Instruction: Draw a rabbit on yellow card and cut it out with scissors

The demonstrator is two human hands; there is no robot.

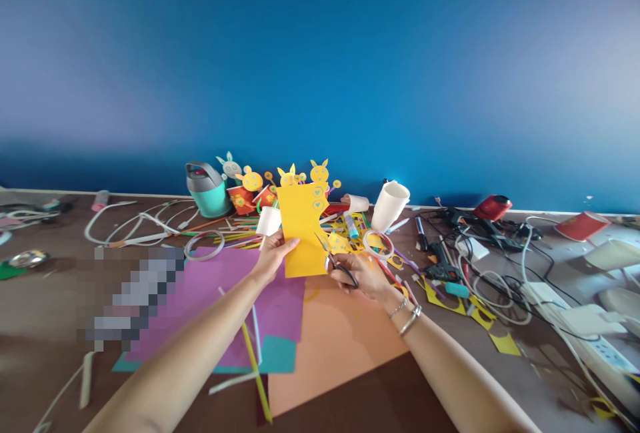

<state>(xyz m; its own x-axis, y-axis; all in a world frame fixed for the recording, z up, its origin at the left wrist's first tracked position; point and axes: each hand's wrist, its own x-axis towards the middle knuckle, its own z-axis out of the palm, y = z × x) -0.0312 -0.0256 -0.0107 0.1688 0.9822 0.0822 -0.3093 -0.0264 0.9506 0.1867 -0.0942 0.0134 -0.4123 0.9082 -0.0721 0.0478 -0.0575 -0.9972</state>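
Note:
My left hand (273, 256) grips the left edge of a yellow sheet of paper (300, 229), thumb in front. Small circles with blue hearts are drawn near the sheet's top right corner, and a notch is cut out of its right edge. My right hand (357, 273) is closed around the dark handles of a pair of scissors (325, 246). The blades point up and left at the sheet's right edge, below the notch. Under both hands lie a purple sheet (225, 313) and an orange sheet (340, 339).
Behind stand yellow paper animal figures (319, 173), a teal container (207, 193) and a white paper cup (390, 206). A glue gun (443, 263), yellow scraps (505, 344) and a power strip (590, 333) lie to the right. White cables (145, 216) lie to the left.

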